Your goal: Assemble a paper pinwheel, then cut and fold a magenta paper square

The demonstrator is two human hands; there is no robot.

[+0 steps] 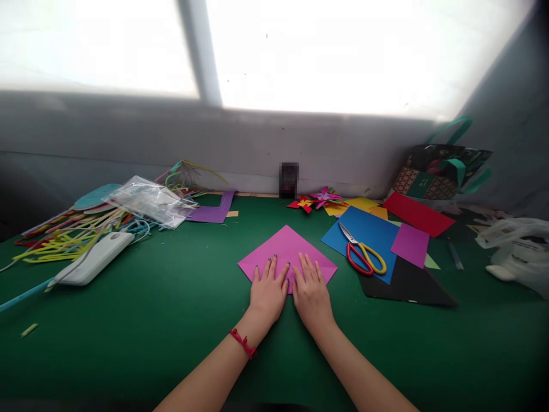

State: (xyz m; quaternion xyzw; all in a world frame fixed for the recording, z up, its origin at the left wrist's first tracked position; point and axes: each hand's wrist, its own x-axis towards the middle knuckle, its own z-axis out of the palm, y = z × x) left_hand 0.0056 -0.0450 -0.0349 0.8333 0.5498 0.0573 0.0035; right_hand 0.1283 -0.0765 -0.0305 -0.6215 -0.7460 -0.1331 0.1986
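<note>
A pink sheet of paper (286, 243) lies on the green table like a diamond, one corner pointing away from me. My left hand (268, 289) rests flat on its lower left part, fingers spread. Beside it, my right hand (311, 290) presses flat on the lower right part with the fingers stretched out. Both hands cover the near corner of the sheet, so any fold there is hidden. To the right, scissors (364, 257) with one red and one yellow handle lie on a blue sheet (369, 226).
Around the scissors lie a black sheet (407, 286), a purple sheet (410, 245) and a red sheet (418, 214). Paper flowers (304, 204) sit at the back. On the left are a white power strip (96, 260), coloured strips (77, 237) and a clear plastic bag (150, 200).
</note>
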